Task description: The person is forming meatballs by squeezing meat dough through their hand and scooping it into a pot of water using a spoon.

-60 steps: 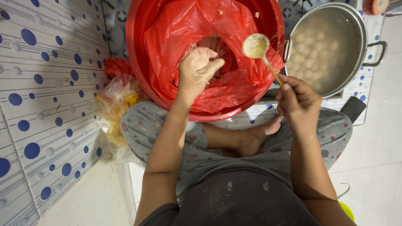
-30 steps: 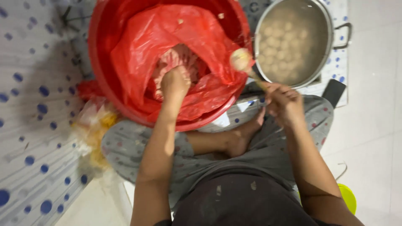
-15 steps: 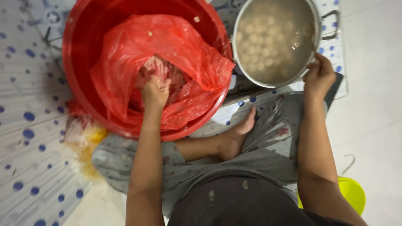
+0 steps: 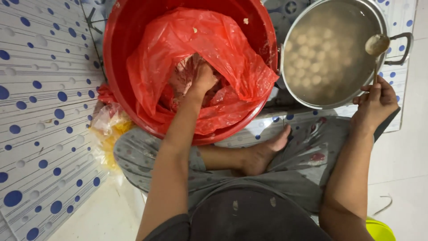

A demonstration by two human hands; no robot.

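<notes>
Pinched between thumb and fingers of our right hand (image 4: pixel 374 103), the thin handle of a spoon (image 4: pixel 377 45) stands up and away from us, its bowl carrying a pale lump of paste and hanging over the far right edge of the steel pot (image 4: pixel 285 76). Just beyond and to the left of that grip, the pot holds cloudy water with many pale balls (image 4: pixel 312 58) sitting below the surface; its dark side handle (image 4: pixel 406 47) sticks out to the right of the spoon bowl.

Our left hand (image 4: pixel 204 79) is sunk into pinkish minced paste (image 4: pixel 185 78) inside a red plastic bag (image 4: pixel 223 49), and we cannot tell how its fingers are set, since the paste and the bag folds hide them. The bag lines a big red basin (image 4: pixel 120 67), which touches the pot on its right side.

Nearer to us than both hands are our crossed legs in grey patterned trousers (image 4: pixel 312 156), with one bare foot (image 4: pixel 263 154) between them. Left of the basin lies a crumpled yellowish bag (image 4: pixel 109 129) on white sheeting with blue dots (image 4: pixel 40 111).
</notes>
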